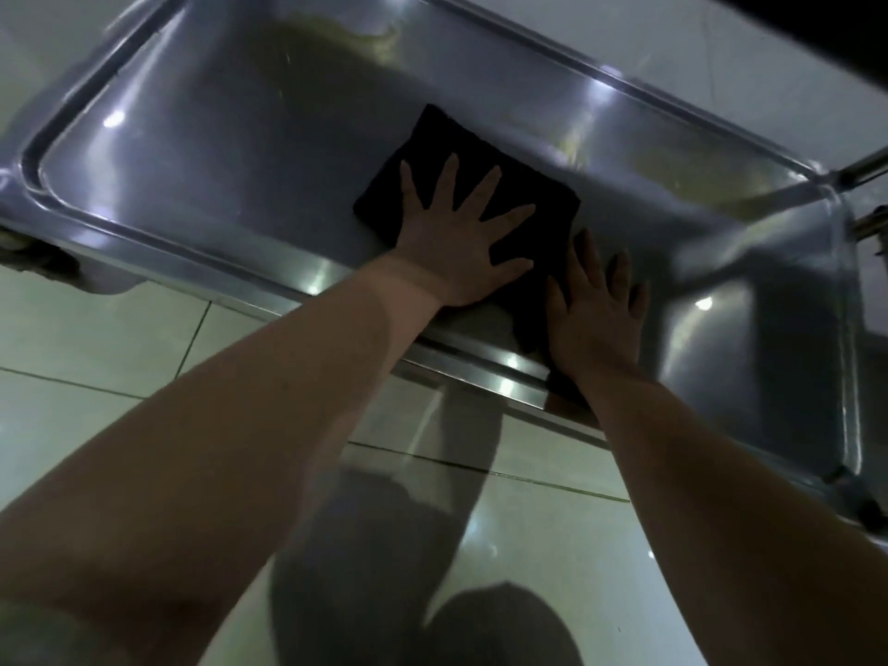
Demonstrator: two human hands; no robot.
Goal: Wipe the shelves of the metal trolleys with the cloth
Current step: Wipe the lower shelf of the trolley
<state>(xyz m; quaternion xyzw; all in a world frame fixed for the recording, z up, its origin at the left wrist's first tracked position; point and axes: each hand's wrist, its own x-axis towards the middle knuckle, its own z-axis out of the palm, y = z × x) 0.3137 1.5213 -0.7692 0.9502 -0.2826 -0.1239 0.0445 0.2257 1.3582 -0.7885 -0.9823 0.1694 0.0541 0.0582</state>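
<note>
The cloth (pixel 461 141), dark and folded flat, lies on the trolley shelf (pixel 216 151) near the middle of its front edge, with one part reaching over the raised rim (pixel 298 286). The left hand (pixel 456 242) is open, fingers spread, palm pressing down on the cloth. The right hand (pixel 596 314) is also open, fingers straight, lying flat on the cloth's near right part beside the rim. Neither hand grips anything. The step in hand appears to be a flat-palm wipe of this shelf. To do it well, apply even pressure through both palms so the cloth does not bunch. Work in overlapping straight passes along the shelf's length. Run the cloth into the rounded corners and along the inner foot of the rim, where dirt is likely to collect. Yellowish smears (pixel 355 36) show at the far side, and another patch (pixel 672 170) lies toward the right end. These probably need firmer, repeated passes and a clean face of the cloth. The shelf is a shallow pan of shiny metal with bright reflections. A castor (pixel 29 252) shows at its left end and a tube (pixel 865 168) at its right. The floor (pixel 120 358) is pale glossy tile carrying the person's shadow, and the room is dim.
</note>
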